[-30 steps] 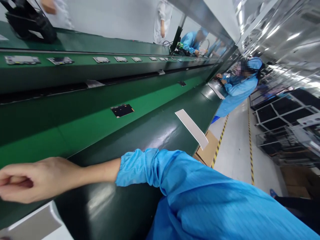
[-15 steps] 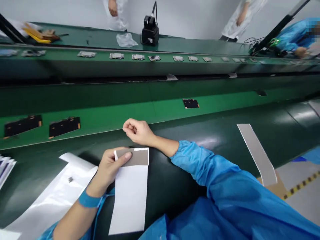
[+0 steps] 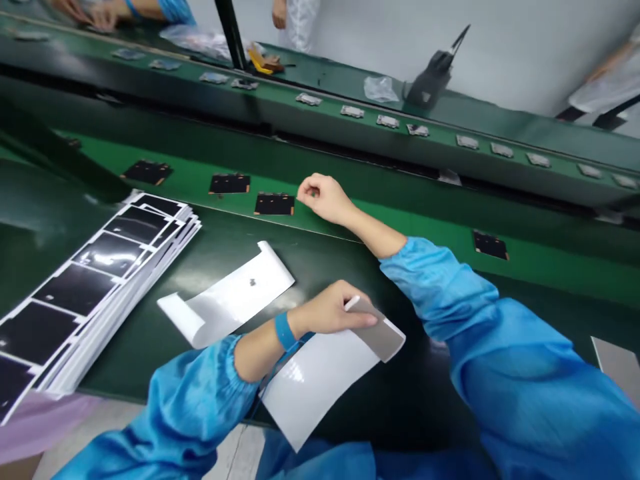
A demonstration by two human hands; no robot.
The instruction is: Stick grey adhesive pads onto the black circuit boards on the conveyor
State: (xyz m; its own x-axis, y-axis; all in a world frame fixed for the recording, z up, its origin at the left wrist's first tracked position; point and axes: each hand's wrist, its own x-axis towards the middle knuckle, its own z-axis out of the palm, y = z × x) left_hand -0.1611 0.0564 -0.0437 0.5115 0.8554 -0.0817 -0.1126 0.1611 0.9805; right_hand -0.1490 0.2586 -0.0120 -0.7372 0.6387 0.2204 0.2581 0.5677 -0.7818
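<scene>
My left hand (image 3: 333,312) pinches the curled grey end of a white backing sheet (image 3: 320,373) that lies on the dark green bench (image 3: 350,413). My right hand (image 3: 323,197) reaches out over the bright green conveyor belt (image 3: 400,227) with its fingers curled shut, close to a black rectangular part (image 3: 274,204) on the belt. I cannot tell whether anything is between the fingertips. Both arms wear blue sleeves, and the left wrist carries a blue strap.
A fanned stack of black-and-white sheets (image 3: 95,267) lies at the left. A loose curled white sheet (image 3: 227,301) lies beside it. More black parts (image 3: 229,184) ride the belt. A farther belt carries several small boards (image 3: 353,111). Other people stand behind it.
The view has swung left from the far end of the line to the bench. My right hand has moved forward onto the belt; my left hand still holds the sheet.
</scene>
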